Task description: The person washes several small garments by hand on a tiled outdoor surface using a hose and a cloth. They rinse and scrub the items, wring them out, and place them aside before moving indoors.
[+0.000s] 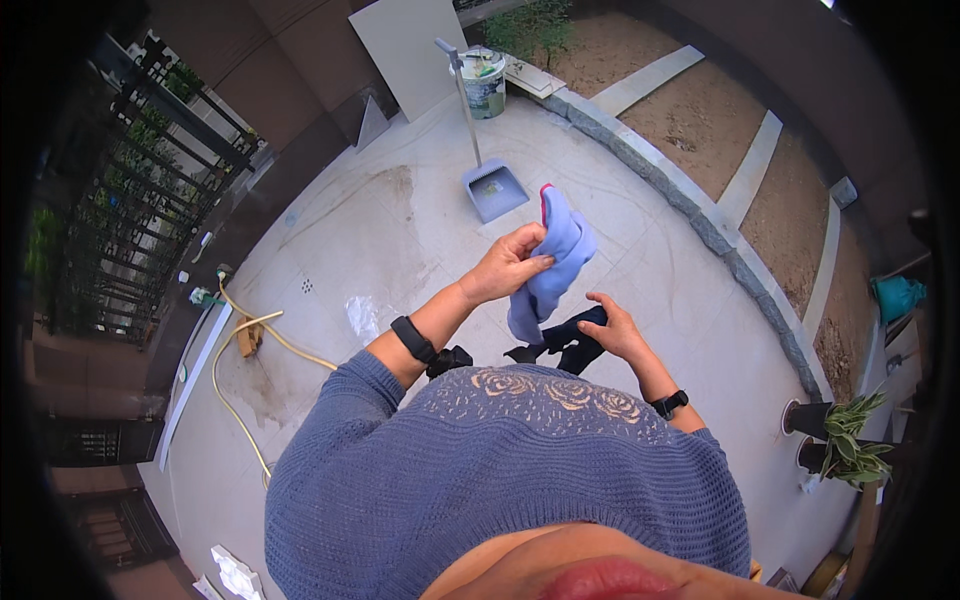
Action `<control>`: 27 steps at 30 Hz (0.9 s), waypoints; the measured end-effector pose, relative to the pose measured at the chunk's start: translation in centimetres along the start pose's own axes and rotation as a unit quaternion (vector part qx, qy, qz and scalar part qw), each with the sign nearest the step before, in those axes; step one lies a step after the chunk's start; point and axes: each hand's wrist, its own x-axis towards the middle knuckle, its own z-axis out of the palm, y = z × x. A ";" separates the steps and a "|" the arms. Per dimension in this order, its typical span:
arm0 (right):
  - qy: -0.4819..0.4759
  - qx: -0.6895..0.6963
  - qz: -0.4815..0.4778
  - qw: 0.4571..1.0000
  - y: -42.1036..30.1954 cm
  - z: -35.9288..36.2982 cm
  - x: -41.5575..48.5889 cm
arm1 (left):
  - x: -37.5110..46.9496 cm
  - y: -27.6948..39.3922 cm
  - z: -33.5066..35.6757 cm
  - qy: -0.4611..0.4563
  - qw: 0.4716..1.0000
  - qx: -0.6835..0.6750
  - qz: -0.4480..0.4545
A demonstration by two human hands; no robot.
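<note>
A light blue cloth item (561,255) with a red edge, possibly a glove or a garment, hangs folded in front of my body. My left hand (510,262) pinches it between thumb and fingers. Lower and to the right, my right hand (615,326) has its fingers apart, with nothing seen in it. Dark fabric (576,346), which looks like trousers, shows just behind its fingers. Beyond the cloth, a grey long-handled dustpan (495,191) stands on the tiled floor (645,277) with a little debris in its pan.
A bucket (486,94) stands behind the dustpan, beside a leaning board (409,56). A stone kerb (675,184) borders the soil bed on the right. A yellow hose (225,382) and clear plastic (362,319) lie at left. Potted plants (847,442) stand at lower right.
</note>
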 end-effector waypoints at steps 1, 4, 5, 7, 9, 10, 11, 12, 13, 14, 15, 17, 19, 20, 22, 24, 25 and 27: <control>-0.006 -0.011 -0.003 1.000 -0.3 0.5 1.2 | 0.3 0.1 -2.8 0.025 0.998 0.020 -0.063; -0.016 -0.018 -0.025 0.999 -1.0 1.8 4.5 | -0.1 -0.8 -9.1 0.164 0.980 0.008 -0.111; -0.015 -0.006 -0.031 0.999 -1.3 2.1 5.5 | -0.2 -0.9 -11.0 0.178 0.978 0.009 -0.108; -0.021 -0.003 -0.032 0.999 -1.7 2.3 7.5 | 0.5 -1.1 -14.2 0.210 0.976 0.005 -0.062; -0.037 -0.025 -0.003 0.999 -2.0 1.9 9.5 | 1.9 -0.7 -17.5 0.241 0.970 -0.015 -0.019; -0.036 -0.026 -0.015 0.999 -2.1 1.5 10.7 | 2.8 -0.6 -19.1 0.274 0.962 0.002 0.000; -0.040 -0.030 -0.007 0.999 -2.1 1.1 12.1 | 3.9 -0.4 -20.8 0.291 0.957 0.008 0.015; -0.042 -0.033 0.009 0.999 -2.0 0.6 13.6 | 4.9 -0.2 -22.5 0.305 0.952 0.016 0.023; -0.041 -0.043 -0.003 0.998 -1.9 0.0 15.2 | 5.9 0.0 -24.2 0.318 0.947 0.021 0.030; -0.039 -0.052 -0.006 0.998 -1.8 -0.5 17.0 | 7.1 0.2 -25.9 0.333 0.942 0.034 0.037; -0.041 -0.055 -0.009 0.998 -1.5 -1.0 18.9 | 8.3 0.3 -27.6 0.345 0.937 0.039 0.047; -0.061 -0.040 0.016 0.997 -1.0 -2.1 23.0 | 11.0 0.7 -31.0 0.351 0.932 0.040 0.074; -0.041 -0.063 -0.001 0.997 -0.7 -2.9 27.0 | 14.3 1.4 -33.8 0.383 0.920 0.036 0.076; -0.035 -0.049 -0.012 0.998 -0.5 -3.2 28.7 | 15.8 1.8 -35.2 0.388 0.917 0.047 0.080; -0.026 -0.057 0.025 0.998 -0.5 -3.9 32.0 | 19.1 2.7 -37.8 0.403 0.909 0.059 0.088; -0.043 -0.036 0.009 0.998 -0.5 -4.6 34.6 | 22.1 3.7 -40.2 0.406 0.906 0.072 0.094; -0.047 -0.036 0.022 0.998 -0.6 -4.9 35.9 | 23.9 4.2 -41.5 0.404 0.906 0.078 0.096; -0.056 -0.026 0.037 0.997 -0.7 -5.3 37.9 | 27.3 4.8 -43.6 0.400 0.906 0.083 0.109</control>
